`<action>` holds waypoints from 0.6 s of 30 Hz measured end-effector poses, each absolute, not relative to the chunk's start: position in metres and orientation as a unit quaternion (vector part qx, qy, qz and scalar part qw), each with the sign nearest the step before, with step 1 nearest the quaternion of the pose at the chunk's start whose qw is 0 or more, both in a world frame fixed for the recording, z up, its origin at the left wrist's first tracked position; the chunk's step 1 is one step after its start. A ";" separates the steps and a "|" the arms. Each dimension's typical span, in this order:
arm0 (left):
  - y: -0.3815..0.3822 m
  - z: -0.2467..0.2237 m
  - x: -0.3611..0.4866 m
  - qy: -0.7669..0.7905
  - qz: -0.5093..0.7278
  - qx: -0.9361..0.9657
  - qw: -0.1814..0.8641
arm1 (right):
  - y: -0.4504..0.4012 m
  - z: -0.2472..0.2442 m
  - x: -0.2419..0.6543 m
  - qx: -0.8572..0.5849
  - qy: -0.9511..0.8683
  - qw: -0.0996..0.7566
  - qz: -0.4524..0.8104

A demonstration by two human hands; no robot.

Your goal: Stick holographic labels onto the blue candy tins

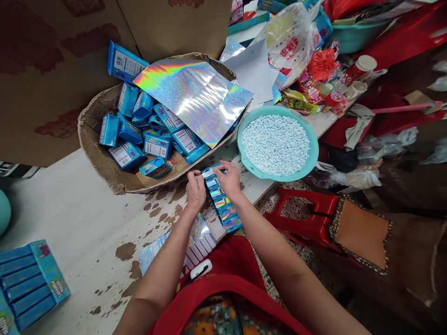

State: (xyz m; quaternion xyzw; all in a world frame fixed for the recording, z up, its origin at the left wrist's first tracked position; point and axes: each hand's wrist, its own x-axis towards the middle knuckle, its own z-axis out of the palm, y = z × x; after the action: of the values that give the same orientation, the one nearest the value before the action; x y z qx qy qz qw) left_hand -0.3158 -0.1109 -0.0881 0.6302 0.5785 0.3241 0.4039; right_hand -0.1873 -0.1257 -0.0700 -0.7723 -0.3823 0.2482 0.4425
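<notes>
A row of small blue boxes with shiny tops [223, 203] lies on the white table in front of me. My left hand [196, 190] is at the far left corner of the row, its fingers curled closed against the end box. At the same end, my right hand [228, 179] pinches at the top of the box; what lies between its fingertips is too small to make out. Beneath my left forearm sits a holographic sheet with white strips [200, 244]. Just beyond my hands is a cardboard tray [104, 174] of blue packets [157, 146], partly covered by a large holographic sheet [195, 95].
To the right of the row stands a turquoise basin [314, 160] of small white pellets [275, 144]. Blue boxes [33, 279] lie at the lower left. A red stool [300, 214] is on the right, below plastic bags and wrapped sweets [309, 88].
</notes>
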 end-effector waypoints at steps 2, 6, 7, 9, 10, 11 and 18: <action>-0.111 -0.089 -0.316 0.576 0.327 0.628 0.409 | -0.125 -0.072 -0.187 -0.774 -0.377 0.442 0.251; -0.109 -0.092 -0.312 0.583 0.322 0.623 0.411 | -0.126 -0.073 -0.186 -0.772 -0.374 0.439 0.267; -0.108 -0.093 -0.310 0.590 0.320 0.622 0.404 | -0.126 -0.074 -0.186 -0.776 -0.368 0.441 0.260; -0.107 -0.096 -0.306 0.608 0.315 0.612 0.396 | -0.126 -0.077 -0.186 -0.787 -0.340 0.450 0.250; -0.107 -0.097 -0.304 0.617 0.307 0.602 0.403 | -0.125 -0.079 -0.186 -0.789 -0.326 0.456 0.252; -0.108 -0.099 -0.303 0.626 0.293 0.587 0.421 | -0.125 -0.082 -0.186 -0.788 -0.316 0.459 0.261; -0.117 -0.105 -0.314 0.662 0.195 0.496 0.527 | -0.119 -0.082 -0.170 -0.744 -0.289 0.474 0.372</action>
State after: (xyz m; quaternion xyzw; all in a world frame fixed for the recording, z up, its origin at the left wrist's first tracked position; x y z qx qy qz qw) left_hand -0.3139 -0.1175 -0.1052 0.4959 0.6618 0.1953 0.5273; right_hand -0.1703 -0.1193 -0.0820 -0.7440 -0.2886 0.3716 0.4744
